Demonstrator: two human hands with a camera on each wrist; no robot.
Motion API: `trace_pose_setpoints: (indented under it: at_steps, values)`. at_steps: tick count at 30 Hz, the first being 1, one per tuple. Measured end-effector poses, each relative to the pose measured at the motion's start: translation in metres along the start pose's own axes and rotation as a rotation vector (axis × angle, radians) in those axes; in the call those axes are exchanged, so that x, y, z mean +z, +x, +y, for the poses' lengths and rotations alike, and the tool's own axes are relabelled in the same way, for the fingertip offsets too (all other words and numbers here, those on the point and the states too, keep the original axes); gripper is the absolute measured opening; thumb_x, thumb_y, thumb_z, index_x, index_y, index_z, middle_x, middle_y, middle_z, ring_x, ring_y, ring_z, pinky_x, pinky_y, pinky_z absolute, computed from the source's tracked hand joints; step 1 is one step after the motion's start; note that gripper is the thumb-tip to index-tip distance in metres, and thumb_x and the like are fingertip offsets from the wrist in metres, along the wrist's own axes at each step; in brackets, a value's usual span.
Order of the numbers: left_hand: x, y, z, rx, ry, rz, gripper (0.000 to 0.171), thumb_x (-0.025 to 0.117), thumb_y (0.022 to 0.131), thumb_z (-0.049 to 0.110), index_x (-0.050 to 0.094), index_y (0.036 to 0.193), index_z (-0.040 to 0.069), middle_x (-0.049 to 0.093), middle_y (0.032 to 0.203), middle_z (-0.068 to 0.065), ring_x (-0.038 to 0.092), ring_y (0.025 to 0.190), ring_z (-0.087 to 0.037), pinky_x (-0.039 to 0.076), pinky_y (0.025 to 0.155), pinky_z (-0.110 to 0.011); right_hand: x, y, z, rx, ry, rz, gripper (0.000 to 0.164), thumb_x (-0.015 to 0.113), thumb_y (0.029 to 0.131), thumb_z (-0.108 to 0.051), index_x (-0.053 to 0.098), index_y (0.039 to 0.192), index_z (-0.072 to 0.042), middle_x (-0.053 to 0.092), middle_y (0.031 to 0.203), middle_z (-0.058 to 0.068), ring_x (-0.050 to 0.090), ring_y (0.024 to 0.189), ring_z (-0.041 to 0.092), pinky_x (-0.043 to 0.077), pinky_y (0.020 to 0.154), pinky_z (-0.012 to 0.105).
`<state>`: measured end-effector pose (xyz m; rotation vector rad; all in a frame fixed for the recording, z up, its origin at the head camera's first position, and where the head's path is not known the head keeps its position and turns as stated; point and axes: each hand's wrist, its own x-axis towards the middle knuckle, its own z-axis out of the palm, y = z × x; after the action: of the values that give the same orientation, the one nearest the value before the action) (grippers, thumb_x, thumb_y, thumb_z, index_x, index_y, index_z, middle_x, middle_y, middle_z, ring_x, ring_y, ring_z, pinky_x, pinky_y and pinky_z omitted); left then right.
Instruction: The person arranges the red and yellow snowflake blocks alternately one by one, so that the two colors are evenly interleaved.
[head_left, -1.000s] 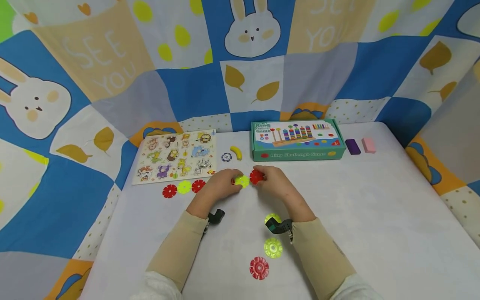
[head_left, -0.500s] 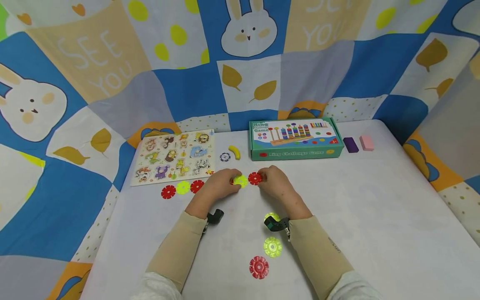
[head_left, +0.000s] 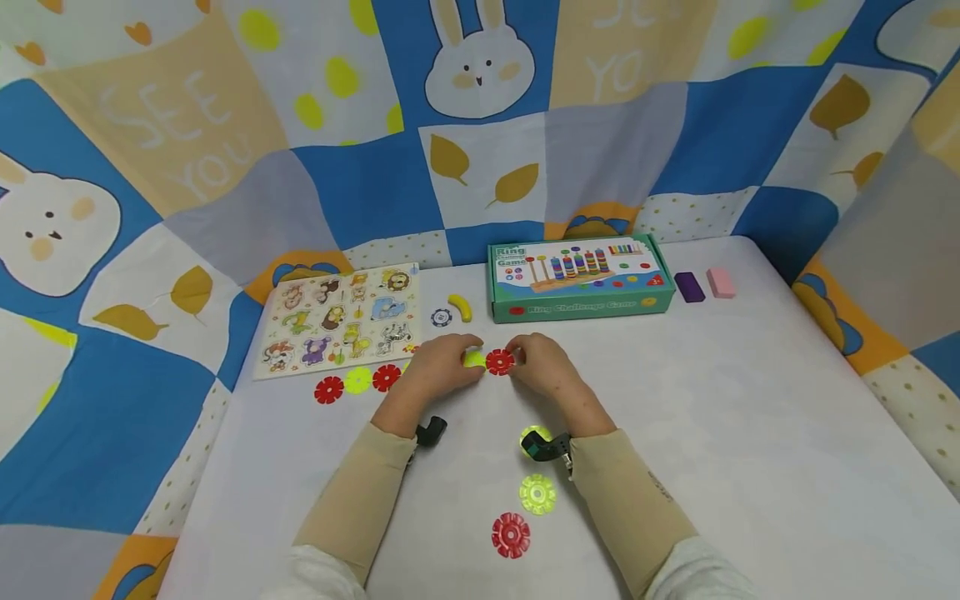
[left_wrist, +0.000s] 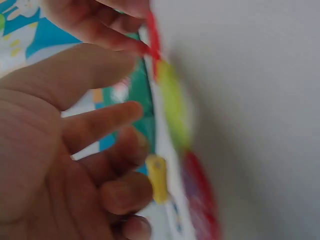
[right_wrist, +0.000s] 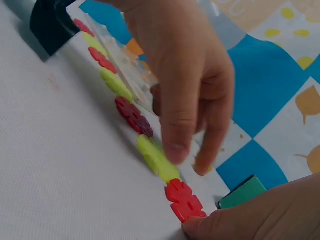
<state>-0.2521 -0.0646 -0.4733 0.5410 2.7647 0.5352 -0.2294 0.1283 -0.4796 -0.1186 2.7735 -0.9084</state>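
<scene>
In the head view my right hand (head_left: 551, 367) pinches a red notched plastic disc (head_left: 498, 362) by its right edge. Its thumb (right_wrist: 202, 226) lies on that edge in the right wrist view. The red disc meets a yellow notched disc (right_wrist: 157, 159) at the end of a row of alternating red and yellow discs. My left hand (head_left: 442, 367) hovers over the row, partly hiding the yellow disc and its neighbours in the head view. Its fingers are loosely bent with nothing between them, beside a red disc (left_wrist: 202, 200) in the left wrist view.
Two loose yellow discs (head_left: 537, 494) and a red disc (head_left: 511, 535) lie nearer me. Behind my hands are an animal puzzle board (head_left: 337, 321), a poker chip (head_left: 442, 317), a toy banana (head_left: 460, 307), a green game box (head_left: 581, 279), and purple (head_left: 689, 287) and pink (head_left: 721, 282) blocks.
The gap between the red disc in my right hand and the yellow disc has closed. My left fingers have come off the yellow disc. The head view has shifted slightly to the right.
</scene>
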Motion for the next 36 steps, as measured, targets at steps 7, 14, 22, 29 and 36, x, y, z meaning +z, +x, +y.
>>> trace_pose_setpoints:
  at_steps: [7, 14, 22, 29, 36]
  values:
    - [0.002, 0.015, 0.023, 0.07, -0.013, -0.055, 0.044, 0.071, 0.082, 0.03, 0.062, 0.122, 0.016, 0.064, 0.107, -0.001, 0.055, 0.091, -0.017, 0.046, 0.083, -0.036, 0.0, 0.0, 0.001, -0.02, -0.007, 0.009, 0.027, 0.068, 0.082, -0.009, 0.067, 0.109, -0.012, 0.056, 0.084, 0.004, 0.05, 0.08, 0.021, 0.044, 0.069, 0.033]
    - [0.009, 0.02, 0.018, 0.096, -0.063, -0.035, 0.037, 0.071, 0.084, 0.028, 0.065, 0.119, 0.016, 0.063, 0.103, 0.002, 0.053, 0.088, -0.016, 0.046, 0.082, -0.033, -0.016, -0.005, 0.002, -0.016, -0.002, -0.02, 0.03, 0.069, 0.083, -0.015, 0.065, 0.113, -0.01, 0.057, 0.089, 0.004, 0.052, 0.082, 0.021, 0.047, 0.073, 0.034]
    - [0.014, 0.022, 0.01, 0.073, -0.128, -0.082, 0.04, 0.07, 0.084, 0.033, 0.061, 0.122, 0.022, 0.056, 0.094, 0.003, 0.05, 0.089, -0.016, 0.044, 0.077, -0.032, -0.042, -0.047, -0.006, 0.016, 0.008, -0.125, 0.028, 0.07, 0.085, -0.02, 0.066, 0.111, -0.01, 0.058, 0.086, 0.002, 0.052, 0.079, 0.02, 0.047, 0.07, 0.032]
    - [0.012, 0.02, 0.008, 0.07, -0.177, -0.093, 0.039, 0.07, 0.084, 0.031, 0.059, 0.121, 0.024, 0.056, 0.1, 0.004, 0.05, 0.093, -0.016, 0.045, 0.081, -0.033, -0.01, -0.1, -0.008, 0.059, -0.095, -0.158, 0.04, 0.083, 0.07, -0.03, 0.066, 0.102, -0.012, 0.057, 0.08, -0.002, 0.052, 0.072, 0.015, 0.047, 0.064, 0.032]
    - [0.014, 0.022, 0.006, 0.052, -0.178, -0.109, 0.04, 0.07, 0.084, 0.031, 0.057, 0.121, 0.022, 0.057, 0.106, 0.003, 0.05, 0.095, -0.016, 0.044, 0.084, -0.033, 0.013, -0.113, -0.004, 0.065, -0.149, -0.066, 0.049, 0.088, 0.063, -0.03, 0.058, 0.096, -0.009, 0.051, 0.077, -0.002, 0.049, 0.068, 0.014, 0.044, 0.062, 0.03]
